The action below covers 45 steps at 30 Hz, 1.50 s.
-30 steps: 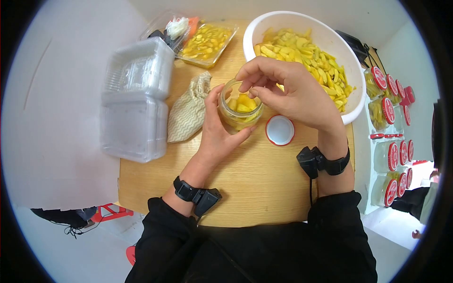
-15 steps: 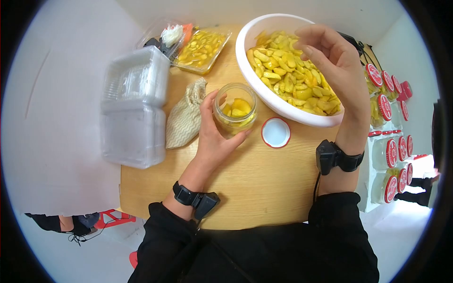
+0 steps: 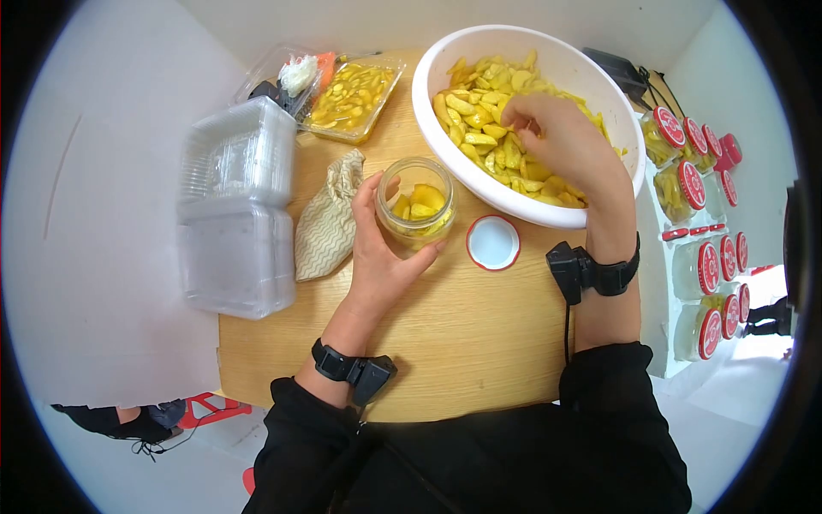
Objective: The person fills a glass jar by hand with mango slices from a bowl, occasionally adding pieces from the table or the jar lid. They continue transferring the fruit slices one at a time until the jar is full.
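My left hand [image 3: 377,265] is wrapped round an open glass jar [image 3: 417,224] on the table, with several yellow fruit slices [image 3: 419,202] inside it. To the right of the jar lies a red-rimmed lid [image 3: 493,243], its white inside facing up. My right hand [image 3: 556,137] reaches over the near rim of a white basin [image 3: 629,141] heaped with yellow fruit slices [image 3: 505,141]. Its fingers are curled down at the slices, and whatever is between the fingertips is hidden.
A patterned cloth pouch [image 3: 325,227] lies left of the jar, near stacked clear plastic containers [image 3: 235,257]. Behind stands a clear tray of fruit pieces in liquid [image 3: 353,98]. Red-lidded jars [image 3: 707,267] line the right side. A black device [image 3: 616,73] sits behind the basin.
My right hand has come down and left from above the basin to the fruit slices, its fingers curling. My left hand stays on the jar. The whole view has shifted slightly.
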{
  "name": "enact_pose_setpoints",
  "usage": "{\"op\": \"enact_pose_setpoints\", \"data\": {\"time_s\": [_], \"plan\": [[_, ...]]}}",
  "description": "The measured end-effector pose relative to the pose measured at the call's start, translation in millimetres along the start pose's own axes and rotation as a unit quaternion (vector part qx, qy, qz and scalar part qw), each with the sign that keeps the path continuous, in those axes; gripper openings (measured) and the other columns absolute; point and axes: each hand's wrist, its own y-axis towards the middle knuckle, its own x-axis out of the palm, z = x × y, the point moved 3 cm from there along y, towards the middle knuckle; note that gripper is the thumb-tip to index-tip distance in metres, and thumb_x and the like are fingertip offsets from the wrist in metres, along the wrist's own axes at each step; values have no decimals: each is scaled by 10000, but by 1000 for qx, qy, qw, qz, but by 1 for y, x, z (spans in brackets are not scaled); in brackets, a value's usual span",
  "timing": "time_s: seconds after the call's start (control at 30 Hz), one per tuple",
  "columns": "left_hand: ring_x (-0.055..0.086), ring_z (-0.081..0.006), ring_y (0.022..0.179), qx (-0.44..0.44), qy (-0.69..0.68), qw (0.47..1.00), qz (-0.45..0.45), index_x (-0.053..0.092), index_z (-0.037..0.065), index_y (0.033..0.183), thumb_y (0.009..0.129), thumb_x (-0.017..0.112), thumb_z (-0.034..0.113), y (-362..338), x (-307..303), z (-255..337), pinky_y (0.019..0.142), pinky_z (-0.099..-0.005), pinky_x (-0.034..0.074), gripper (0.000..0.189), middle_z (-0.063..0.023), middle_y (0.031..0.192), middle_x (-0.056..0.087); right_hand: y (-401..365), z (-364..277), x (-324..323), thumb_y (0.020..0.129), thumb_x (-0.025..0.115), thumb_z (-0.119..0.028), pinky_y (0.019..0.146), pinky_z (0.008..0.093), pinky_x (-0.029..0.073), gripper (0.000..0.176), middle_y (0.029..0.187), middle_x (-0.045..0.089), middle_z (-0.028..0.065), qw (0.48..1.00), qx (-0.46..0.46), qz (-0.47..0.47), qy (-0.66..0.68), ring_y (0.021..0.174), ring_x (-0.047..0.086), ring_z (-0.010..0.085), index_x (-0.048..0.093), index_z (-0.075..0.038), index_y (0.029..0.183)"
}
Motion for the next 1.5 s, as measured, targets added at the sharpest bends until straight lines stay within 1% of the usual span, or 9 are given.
{"op": "enact_pose_setpoints", "data": {"time_s": [0.07, 0.27, 0.57, 0.77, 0.87, 1.07, 1.27, 1.37, 1.5], "plan": [[471, -322, 1406, -3, 7, 1000, -1, 199, 81, 1568, 708, 858, 17, 0, -1, -1, 1154, -437, 435, 1085, -204, 1486, 457, -2, 7, 7, 829, 690, -20, 840, 382, 535, 311, 962, 687, 134, 997, -1, -63, -51, 933, 679, 283, 695, -53, 1139], [474, -328, 1406, 4, 7, 1000, -4, 197, 87, 1570, 714, 854, 15, 0, -1, 2, 1156, -439, 435, 1081, -209, 1489, 458, -13, -8, 5, 780, 726, -44, 937, 401, 501, 379, 1030, 603, 121, 994, 21, -43, -102, 1065, 618, 297, 702, -124, 1149], [469, -337, 1412, 11, 8, 1000, -5, 184, 85, 1570, 721, 845, 3, 0, -1, -2, 1154, -445, 443, 1079, -214, 1490, 454, -15, -13, 5, 733, 794, -120, 932, 420, 507, 466, 1068, 608, 124, 984, 49, -42, -163, 1078, 622, 310, 672, -129, 1182], [474, -328, 1409, 9, -1, 1000, -5, 196, 80, 1564, 727, 836, 1, 1, -1, -1, 1157, -437, 441, 1057, -216, 1490, 454, -15, -18, 5, 758, 764, -116, 926, 428, 514, 374, 1082, 608, 143, 979, 64, -80, -178, 1075, 628, 324, 703, -106, 1127], [515, -316, 1339, 11, -10, 1000, 5, 266, 21, 1515, 722, 892, 101, 2, -1, 0, 1134, -419, 443, 1013, -182, 1434, 436, -13, -18, 7, 783, 741, -122, 928, 433, 515, 310, 1082, 611, 150, 977, 67, -93, -179, 1071, 632, 327, 724, -100, 1092], [504, -312, 1346, 19, 10, 1000, 4, 266, 18, 1514, 719, 892, 98, 2, -2, 2, 1143, -417, 431, 1015, -182, 1436, 426, -15, -18, 6, 810, 707, -101, 937, 437, 511, 274, 1084, 623, 157, 987, 25, -69, -141, 1059, 639, 333, 722, -89, 1084], [500, -312, 1349, 11, 1, 1000, 3, 260, 17, 1518, 718, 894, 98, 1, -1, 0, 1148, -417, 426, 1023, -182, 1438, 421, -12, -22, 10, 835, 650, -53, 934, 448, 525, 298, 1077, 694, 175, 987, 33, -108, -110, 1046, 666, 353, 738, -77, 1119], [498, -309, 1352, 8, -6, 1000, 1, 258, 19, 1519, 720, 891, 96, 2, -1, 0, 1150, -414, 426, 1022, -180, 1439, 422, -11, -13, 14, 847, 647, -77, 915, 460, 515, 227, 1015, 690, 179, 994, 9, -57, -96, 1015, 658, 362, 705, -62, 1065], [496, -304, 1357, 1, -7, 1000, -3, 255, 20, 1520, 722, 886, 93, 1, -1, 2, 1152, -411, 426, 1019, -179, 1439, 427, -10, -16, 8, 846, 637, -76, 886, 465, 519, 230, 989, 710, 195, 995, 19, -33, -93, 973, 671, 372, 697, -47, 1066]]}}
